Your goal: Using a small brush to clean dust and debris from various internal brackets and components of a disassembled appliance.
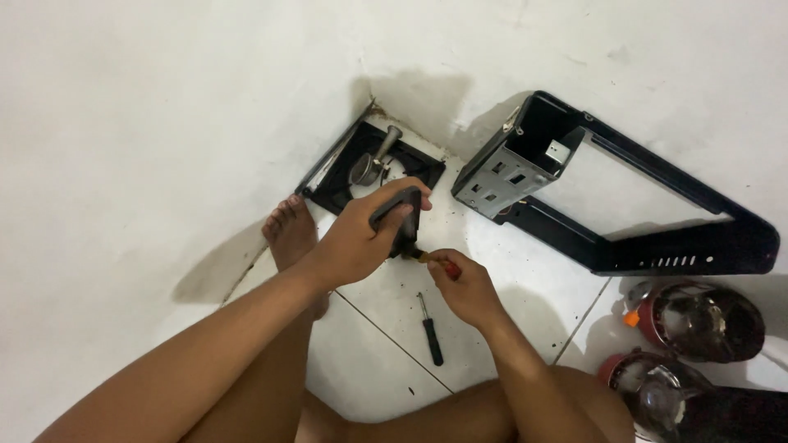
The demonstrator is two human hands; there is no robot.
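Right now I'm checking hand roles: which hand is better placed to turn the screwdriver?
Right, probably: the right hand grips the screwdriver, its tip at the small black part; the left hand holds that part.

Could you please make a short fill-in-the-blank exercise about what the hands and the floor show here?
1. The left hand grips a small ____ part.
2. The right hand drives a screwdriver with a ____ handle.
3. A spare black screwdriver lies on the ____.

Answers: black; red; floor

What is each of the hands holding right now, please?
Left hand: closed on a small black part.
Right hand: closed on a red-handled screwdriver.
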